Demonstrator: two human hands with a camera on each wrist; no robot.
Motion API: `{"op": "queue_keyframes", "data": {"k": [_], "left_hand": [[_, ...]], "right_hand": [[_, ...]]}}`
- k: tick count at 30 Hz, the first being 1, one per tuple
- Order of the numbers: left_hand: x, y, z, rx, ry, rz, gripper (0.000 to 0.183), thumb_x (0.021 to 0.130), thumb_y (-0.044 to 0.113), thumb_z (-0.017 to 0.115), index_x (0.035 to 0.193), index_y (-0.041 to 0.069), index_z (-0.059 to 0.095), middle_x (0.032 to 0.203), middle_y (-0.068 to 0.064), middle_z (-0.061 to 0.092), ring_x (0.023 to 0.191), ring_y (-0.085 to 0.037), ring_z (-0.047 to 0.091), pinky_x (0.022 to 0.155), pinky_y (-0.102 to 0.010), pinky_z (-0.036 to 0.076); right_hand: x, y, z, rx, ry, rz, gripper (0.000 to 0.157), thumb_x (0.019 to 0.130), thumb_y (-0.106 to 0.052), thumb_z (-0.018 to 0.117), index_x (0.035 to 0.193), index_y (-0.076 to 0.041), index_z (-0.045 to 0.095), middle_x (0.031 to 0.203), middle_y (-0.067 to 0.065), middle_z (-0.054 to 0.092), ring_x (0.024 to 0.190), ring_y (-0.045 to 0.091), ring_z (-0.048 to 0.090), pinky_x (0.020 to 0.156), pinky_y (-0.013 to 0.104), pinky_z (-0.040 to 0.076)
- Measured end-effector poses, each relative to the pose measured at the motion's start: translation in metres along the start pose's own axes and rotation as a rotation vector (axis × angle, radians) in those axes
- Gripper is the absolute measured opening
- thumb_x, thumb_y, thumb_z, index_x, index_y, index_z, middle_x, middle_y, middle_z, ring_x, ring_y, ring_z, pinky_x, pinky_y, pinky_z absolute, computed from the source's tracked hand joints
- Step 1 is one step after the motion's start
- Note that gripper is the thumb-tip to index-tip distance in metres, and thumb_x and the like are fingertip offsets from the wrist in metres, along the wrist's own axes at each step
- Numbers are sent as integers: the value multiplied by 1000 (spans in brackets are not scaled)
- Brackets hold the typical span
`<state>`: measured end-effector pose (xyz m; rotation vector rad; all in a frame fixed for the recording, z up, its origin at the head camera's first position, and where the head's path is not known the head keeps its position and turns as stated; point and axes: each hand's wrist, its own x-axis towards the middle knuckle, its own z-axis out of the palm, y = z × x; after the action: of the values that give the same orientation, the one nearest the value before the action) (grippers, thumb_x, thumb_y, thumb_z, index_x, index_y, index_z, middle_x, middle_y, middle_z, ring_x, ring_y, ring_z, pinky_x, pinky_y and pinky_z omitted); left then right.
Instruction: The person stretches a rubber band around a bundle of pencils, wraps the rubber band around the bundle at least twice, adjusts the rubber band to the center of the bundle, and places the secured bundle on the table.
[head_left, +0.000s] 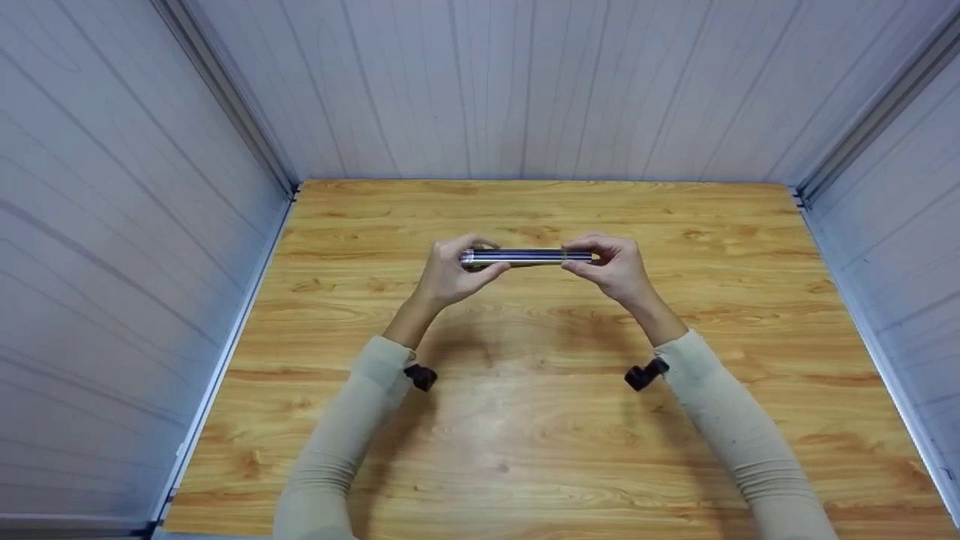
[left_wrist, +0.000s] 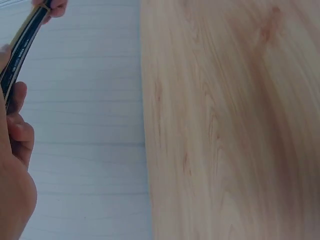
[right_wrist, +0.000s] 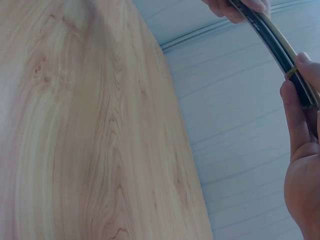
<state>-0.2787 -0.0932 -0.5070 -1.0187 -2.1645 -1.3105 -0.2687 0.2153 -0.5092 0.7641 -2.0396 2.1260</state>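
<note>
A bundle of slim, dark, striped pencils (head_left: 534,256) is held level above the wooden table. The left hand (head_left: 448,276) grips its left end, thumb along the near side and fingers on the far side. Around the right end, the right hand (head_left: 619,268) pinches the bundle between thumb and fingers. A thin yellowish rubber band (right_wrist: 292,73) circles the pencils right at the right hand's fingertips. Small print runs along a dark barrel (left_wrist: 21,52) in the left wrist view. The left palm partly covers the bundle's left end.
The wood-grain table (head_left: 517,420) lies under both arms. Pale panels rise behind it (head_left: 495,90) and on both sides, joined by metal corner strips. A small black wrist camera (head_left: 421,376) hangs at the left cuff, another (head_left: 643,373) at the right cuff.
</note>
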Motion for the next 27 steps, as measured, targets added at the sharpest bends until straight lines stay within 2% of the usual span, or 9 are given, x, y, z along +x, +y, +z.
{"op": "queue_keyframes", "data": {"k": [2,6,9,13,16,22,24,27], "left_hand": [[0,0,3,-68,22,-40,25,94,10,90,111,-4,79,93,-21,82,59,-18,58,60,-29,48],[-2,1,9,-146,28,-138,23,95,8,88,110,-5,75,96,-23,80,70,-21,66,67,-22,52],[-5,0,12,-220,54,-182,21,93,3,88,107,-5,74,102,-23,76,78,-15,64,69,-18,52],[-6,-1,18,-301,113,-177,18,90,-2,86,103,-6,74,102,-24,70,76,-22,62,69,-21,52],[-6,0,24,-308,139,-150,15,89,-3,83,101,-6,75,97,-24,70,73,-26,60,67,-24,51],[-6,1,30,-314,138,-128,11,87,-3,80,97,-5,76,94,-23,69,84,-9,60,75,-24,52],[-7,0,29,-317,144,-135,12,85,-5,81,96,-5,76,94,-24,70,86,-6,60,78,-22,52],[-7,0,27,-324,157,-147,13,84,-8,82,95,-6,76,93,-25,70,86,-6,61,79,-20,52]], "right_hand": [[-2,2,-1,14,7,2,27,92,14,83,116,3,85,115,4,84,99,6,80,83,21,67],[-5,1,-1,20,-3,-3,27,93,18,80,118,9,82,118,2,81,102,6,78,84,22,67],[-5,-1,-1,12,-10,-13,27,92,21,78,118,14,80,118,-3,78,102,7,77,85,22,67],[-4,-2,2,-5,0,-28,26,91,20,80,116,11,83,115,0,80,99,7,79,83,22,67],[-4,-1,4,-39,10,-53,25,90,19,82,113,9,85,111,-1,83,94,6,79,79,21,67],[-5,3,6,-54,-26,-80,24,92,13,85,113,19,79,109,-10,85,92,5,81,78,19,66],[-6,2,6,-34,-41,-77,26,92,12,85,115,20,78,111,-7,86,95,6,82,80,20,67],[-7,1,3,-25,-35,-60,26,91,15,84,117,15,81,115,-1,84,101,8,82,84,22,67]]}}
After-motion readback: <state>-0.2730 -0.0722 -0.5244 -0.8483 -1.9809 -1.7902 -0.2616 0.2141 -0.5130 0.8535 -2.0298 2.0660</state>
